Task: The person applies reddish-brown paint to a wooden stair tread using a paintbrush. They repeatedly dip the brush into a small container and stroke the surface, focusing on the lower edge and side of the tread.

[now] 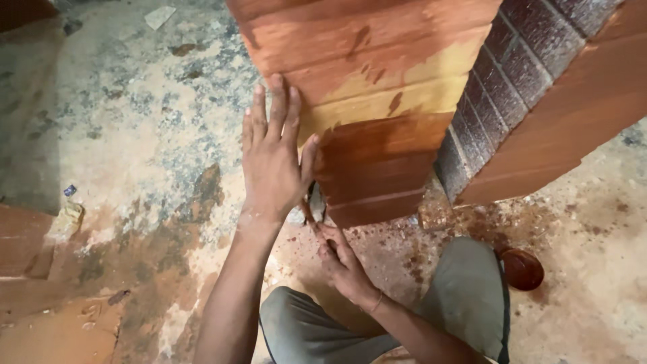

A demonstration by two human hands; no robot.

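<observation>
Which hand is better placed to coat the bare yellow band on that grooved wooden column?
Probably the right hand: it grips the small brush at the column base. The left hand lies flat, open, bracing.

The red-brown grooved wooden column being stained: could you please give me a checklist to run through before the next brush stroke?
1. Left hand braced flat on the red-brown grooved wooden column: ok.
2. Right hand grips the small brush at the column's lower edge: ok.
3. Stain covers all boards: not ok, a pale yellow unstained patch remains.
4. Round brown stain container within reach by the knee: ok.
5. Stain loaded on brush: cannot tell.
</observation>
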